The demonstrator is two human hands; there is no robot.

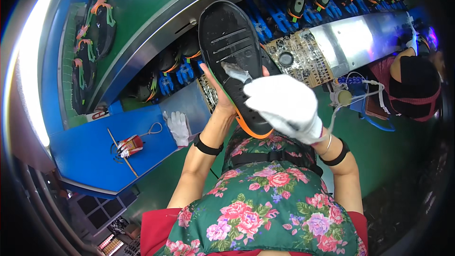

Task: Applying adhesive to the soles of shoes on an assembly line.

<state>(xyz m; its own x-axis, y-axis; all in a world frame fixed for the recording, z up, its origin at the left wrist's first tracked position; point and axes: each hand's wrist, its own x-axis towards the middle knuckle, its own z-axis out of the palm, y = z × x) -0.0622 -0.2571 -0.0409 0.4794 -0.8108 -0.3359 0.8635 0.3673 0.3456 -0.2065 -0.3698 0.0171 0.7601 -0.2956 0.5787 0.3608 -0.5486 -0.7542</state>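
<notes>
My left hand [217, 97], bare, is closed round a black shoe sole [226, 31] with an orange and green edge. Its thumb lies along the sole's left side, and the other fingers are mostly hidden underneath. The sole is tilted, its slotted face turned up and its orange end toward me. A white glove covers my right hand [284, 106], whose fingers are closed on a brush [235, 72] with a pale, brownish tip. That tip touches the middle of the sole; the glove hides the handle.
A blue table [95, 154] at left bears a white glove [178, 127], a thin stick and a red packet [130, 146]. Ahead, shoes stand on blue holders [279, 19] behind a taped ledge [303, 57]. More shoes [104, 23] hang upper left. Another person [410, 85] works at right.
</notes>
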